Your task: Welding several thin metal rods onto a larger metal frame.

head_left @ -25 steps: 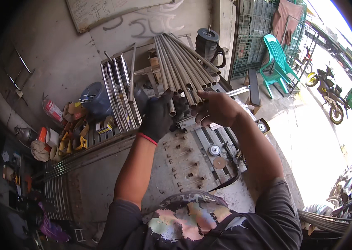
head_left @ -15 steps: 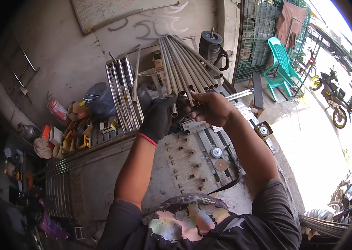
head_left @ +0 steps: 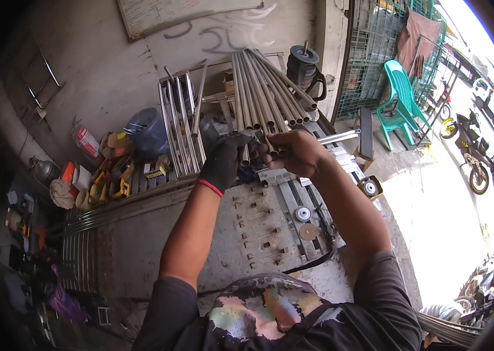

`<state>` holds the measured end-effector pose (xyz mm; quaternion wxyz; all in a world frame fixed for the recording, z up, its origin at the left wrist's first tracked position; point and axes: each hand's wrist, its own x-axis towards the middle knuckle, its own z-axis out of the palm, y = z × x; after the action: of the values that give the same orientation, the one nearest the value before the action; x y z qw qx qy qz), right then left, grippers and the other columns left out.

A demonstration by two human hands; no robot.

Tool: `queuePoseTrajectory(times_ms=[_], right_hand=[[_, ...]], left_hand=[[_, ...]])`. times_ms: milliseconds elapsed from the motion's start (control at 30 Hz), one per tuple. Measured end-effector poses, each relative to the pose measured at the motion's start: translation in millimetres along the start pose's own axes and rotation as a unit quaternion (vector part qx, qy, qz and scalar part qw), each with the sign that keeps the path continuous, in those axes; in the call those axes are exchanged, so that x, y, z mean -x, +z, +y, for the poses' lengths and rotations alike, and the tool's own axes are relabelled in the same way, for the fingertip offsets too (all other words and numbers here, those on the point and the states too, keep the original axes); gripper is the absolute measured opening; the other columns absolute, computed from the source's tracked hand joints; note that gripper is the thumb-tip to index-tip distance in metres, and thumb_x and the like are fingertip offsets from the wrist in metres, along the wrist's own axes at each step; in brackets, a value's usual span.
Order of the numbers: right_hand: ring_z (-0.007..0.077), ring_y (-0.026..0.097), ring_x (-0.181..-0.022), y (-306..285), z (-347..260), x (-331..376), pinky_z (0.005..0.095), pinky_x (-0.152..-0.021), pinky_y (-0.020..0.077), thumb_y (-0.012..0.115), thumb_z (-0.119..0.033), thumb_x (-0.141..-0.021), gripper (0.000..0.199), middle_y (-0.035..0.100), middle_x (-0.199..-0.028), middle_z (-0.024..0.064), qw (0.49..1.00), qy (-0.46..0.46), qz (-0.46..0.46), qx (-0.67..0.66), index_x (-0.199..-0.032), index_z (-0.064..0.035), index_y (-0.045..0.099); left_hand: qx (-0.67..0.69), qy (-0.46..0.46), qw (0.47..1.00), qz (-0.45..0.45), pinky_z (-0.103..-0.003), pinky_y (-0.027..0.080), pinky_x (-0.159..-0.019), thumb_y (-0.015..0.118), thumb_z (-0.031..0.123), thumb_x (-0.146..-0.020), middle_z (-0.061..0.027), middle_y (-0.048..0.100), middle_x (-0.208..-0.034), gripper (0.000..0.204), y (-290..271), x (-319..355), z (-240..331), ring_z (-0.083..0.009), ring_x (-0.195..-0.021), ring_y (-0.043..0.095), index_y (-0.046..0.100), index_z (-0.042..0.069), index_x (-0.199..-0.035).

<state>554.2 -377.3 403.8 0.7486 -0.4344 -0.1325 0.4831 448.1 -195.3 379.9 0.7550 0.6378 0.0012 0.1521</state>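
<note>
- The person's left hand (head_left: 223, 161), in a black work glove with a red cuff, is curled around the near end of a short steel tube (head_left: 245, 153), at the front of the pile.
- The bare right hand (head_left: 294, 151) is closed in a grip on the near ends of the bundle of long round bright steel tubes (head_left: 261, 90); the fingers wrap over the tube mouths, so exactly how many it grasps cannot be told.
- That bundle leans away from the person toward the grey concrete wall (head_left: 101, 76), fanning out at the near end, just above the far edge of the worn grey metal workbench (head_left: 247, 234).
- A flat set of square-section steel bars (head_left: 178, 126) stands just to the left of the gloved hand, also tilted toward the wall.
- On the bench below the hands lie a slotted metal jig with two small round rollers (head_left: 304, 221) and a black cable (head_left: 311, 263) curving past it.
- A blue plastic bucket (head_left: 149, 133) and a clutter of yellow and orange tools (head_left: 106, 181) sit to the left, near the wall.
- A black jug-shaped container (head_left: 305, 70) stands behind the tubes on the right.
- Further right, well apart, are a green plastic chair (head_left: 402, 105) before a wire cage and a parked motorcycle (head_left: 472, 152) in sunlight.
</note>
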Motion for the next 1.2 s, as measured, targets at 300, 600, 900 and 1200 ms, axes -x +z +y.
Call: queuePoseTrajectory(times_ms=[300, 600, 900, 1200], right_hand=[[0.0274, 0.073, -0.073, 10, -10, 19, 0.0388, -0.066, 0.0650, 0.057, -0.021, -0.106, 0.031, 0.071, -0.092, 0.0180, 0.992, 0.000, 0.015, 0.129, -0.112, 0.0079, 0.063], [0.0294, 0.069, -0.055, 22, -66, 16, 0.0423, -0.061, 0.0566, 0.085, -0.055, -0.082, 0.063, 0.068, -0.064, 0.0176, 0.589, -0.211, 0.236, 0.744, -0.065, 0.0046, 0.070], [0.0427, 0.073, -0.079, 30, -65, -35, 0.0501, -0.076, 0.0581, 0.086, -0.047, -0.081, 0.050, 0.073, -0.080, 0.0227, 0.478, -0.273, 0.223, 0.804, -0.076, 0.0015, 0.073], [0.0426, 0.073, -0.080, 44, -65, 49, 0.0492, -0.078, 0.0566, 0.073, -0.033, -0.092, 0.039, 0.070, -0.074, 0.0251, 0.578, -0.354, 0.294, 0.674, -0.078, 0.0036, 0.074]], left_hand=[[0.106, -0.104, 0.989, 0.021, -0.028, 0.054, -0.075, 0.060, 0.025, -0.101, -0.0040, 0.075, -0.094, 0.022, -7, 2, 4, -0.0137, -0.087, 0.072, 0.072, 0.006, -0.106], [0.148, -0.081, 0.986, 0.005, -0.039, 0.061, -0.092, 0.059, 0.019, -0.105, -0.0056, 0.071, -0.118, 0.023, -19, 5, -8, -0.0168, -0.109, 0.068, 0.069, 0.007, -0.122], [0.268, -0.162, 0.948, -0.062, -0.046, 0.063, -0.091, 0.061, 0.022, -0.103, -0.0097, 0.076, -0.106, 0.025, -23, 2, -1, -0.0256, -0.101, 0.075, 0.071, 0.006, -0.120], [0.314, -0.167, 0.934, -0.041, -0.048, 0.063, -0.084, 0.062, 0.025, -0.103, -0.0103, 0.078, -0.102, 0.025, -17, -3, -11, -0.0300, -0.093, 0.076, 0.072, 0.004, -0.112]])
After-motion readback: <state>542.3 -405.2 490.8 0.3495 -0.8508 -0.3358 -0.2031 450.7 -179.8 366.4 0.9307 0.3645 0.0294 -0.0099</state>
